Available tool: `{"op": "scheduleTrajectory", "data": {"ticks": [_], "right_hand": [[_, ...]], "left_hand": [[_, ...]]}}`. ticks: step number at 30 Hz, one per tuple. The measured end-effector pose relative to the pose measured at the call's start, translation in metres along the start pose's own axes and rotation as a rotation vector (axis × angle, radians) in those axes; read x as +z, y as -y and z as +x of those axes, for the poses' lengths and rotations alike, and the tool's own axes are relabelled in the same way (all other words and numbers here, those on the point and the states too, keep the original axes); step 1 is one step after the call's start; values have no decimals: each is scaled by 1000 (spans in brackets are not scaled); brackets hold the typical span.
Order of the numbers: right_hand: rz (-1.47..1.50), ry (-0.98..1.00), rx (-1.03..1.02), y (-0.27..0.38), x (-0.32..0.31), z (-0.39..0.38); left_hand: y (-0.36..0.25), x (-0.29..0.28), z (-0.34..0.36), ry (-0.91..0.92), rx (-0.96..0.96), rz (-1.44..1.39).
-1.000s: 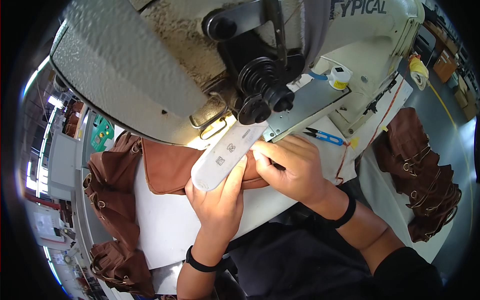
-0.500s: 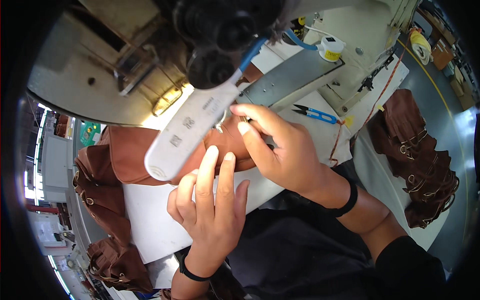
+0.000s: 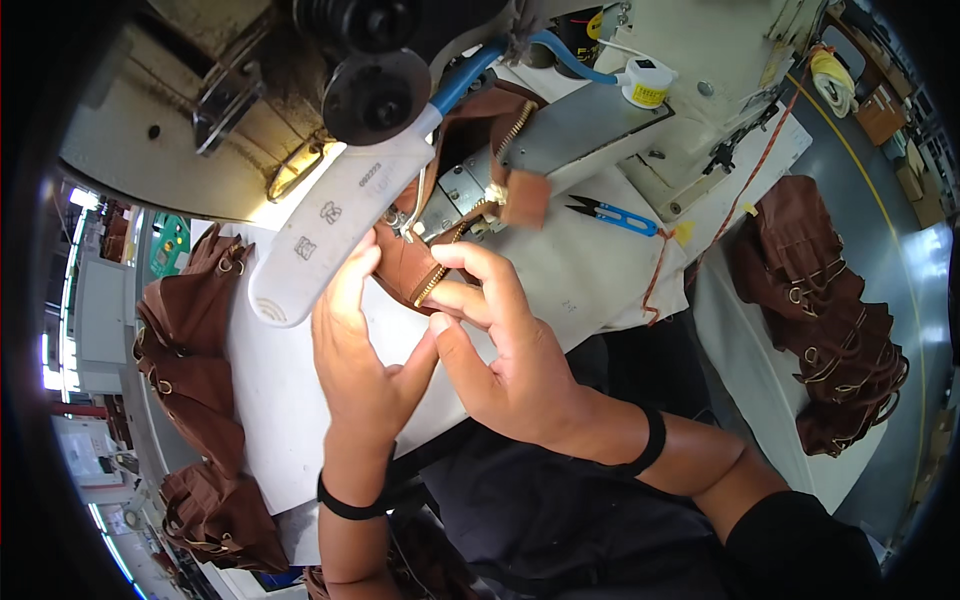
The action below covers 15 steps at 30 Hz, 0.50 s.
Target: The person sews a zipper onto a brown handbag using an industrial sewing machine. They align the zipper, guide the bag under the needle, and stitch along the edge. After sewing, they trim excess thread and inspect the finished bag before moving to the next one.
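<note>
A brown leather bag with a brass-toothed zipper lies around the narrow metal arm of a sewing machine, under its needle area. My left hand holds the bag's near edge, its fingertips partly behind a long white plate on the machine. My right hand grips the same edge at the zipper, index finger bent over the teeth. The two thumbs nearly meet below the edge. Farther along, the zipper curves up past a small brown leather tab, which is blurred.
Blue-handled thread snips lie right of the metal machine bed. Brown bags with metal rings hang at the left table edge. More brown bags lie on the right. A red-brown cord runs across the white surface.
The bag has been turned and shifted; the wide brown panel left of the white plate is gone from there, and the zipper now shows. My left hand went from spread fingers to holding the edge.
</note>
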State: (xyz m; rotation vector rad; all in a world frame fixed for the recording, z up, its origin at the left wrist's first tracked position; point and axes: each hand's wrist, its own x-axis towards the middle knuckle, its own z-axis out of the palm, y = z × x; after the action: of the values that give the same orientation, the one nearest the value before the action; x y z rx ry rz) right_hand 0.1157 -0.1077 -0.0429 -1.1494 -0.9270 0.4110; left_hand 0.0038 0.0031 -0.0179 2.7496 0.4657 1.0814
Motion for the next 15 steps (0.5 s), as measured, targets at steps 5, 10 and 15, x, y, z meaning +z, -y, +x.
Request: {"op": "scheduleTrajectory", "data": {"ticks": [5, 10, 15], "right_hand": [[54, 122, 107, 2, -16, 8], [181, 160, 215, 13, -11, 11], [181, 227, 194, 5, -26, 9]], "left_hand": [[-11, 19, -3, -71, 39, 1], [-5, 20, 3, -113, 47, 40], [-3, 19, 1, -127, 50, 106]]}}
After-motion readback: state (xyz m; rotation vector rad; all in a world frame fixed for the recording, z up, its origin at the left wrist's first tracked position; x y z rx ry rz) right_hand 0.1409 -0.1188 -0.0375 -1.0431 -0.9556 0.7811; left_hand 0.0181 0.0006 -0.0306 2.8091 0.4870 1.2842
